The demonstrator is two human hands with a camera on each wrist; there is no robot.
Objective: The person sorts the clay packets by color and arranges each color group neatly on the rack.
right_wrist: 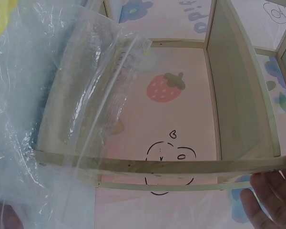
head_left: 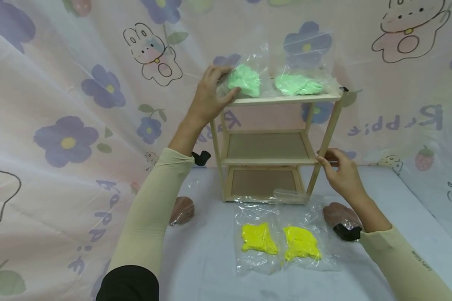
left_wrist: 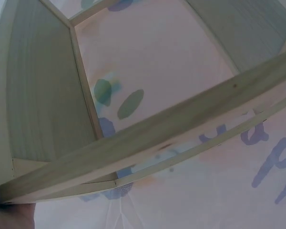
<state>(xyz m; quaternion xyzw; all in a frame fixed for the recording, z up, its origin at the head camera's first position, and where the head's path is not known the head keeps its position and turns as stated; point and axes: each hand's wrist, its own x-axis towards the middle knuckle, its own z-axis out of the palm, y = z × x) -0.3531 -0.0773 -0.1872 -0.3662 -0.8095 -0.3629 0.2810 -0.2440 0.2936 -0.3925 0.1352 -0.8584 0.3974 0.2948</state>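
Green dough in a clear plastic bag [head_left: 245, 79] sits on the top tier of a small three-tier pale wooden shelf rack [head_left: 282, 99], at its left end. The left hand [head_left: 210, 95] is on that bag: fingers spread and only gently bent, laid over the bag's left side, thumb reaching toward the front edge of the tier. It touches the plastic rather than clenching it. A second clear bag of green dough [head_left: 299, 83] lies just beside the first, toward the right end of the same tier, untouched.

The right hand [head_left: 340, 171] is low at the rack's front right leg, level with the middle tier. Its fingers are curled in and the fingertips pinch the wooden leg, thumb on the near side. From the right wrist view, the fingers [right_wrist: 271, 198] show at the lower right, against the pale wooden rail.

On the light blue bench [head_left: 211, 259] in front of the rack lie two clear bags of yellow dough [head_left: 280, 242], side by side and touching, with one bag's open top reaching the rack's bottom tier. A brown lump in plastic [head_left: 181, 210] rests to the left of the rack and another brown lump [head_left: 339, 214] lies to the right, under the right wrist
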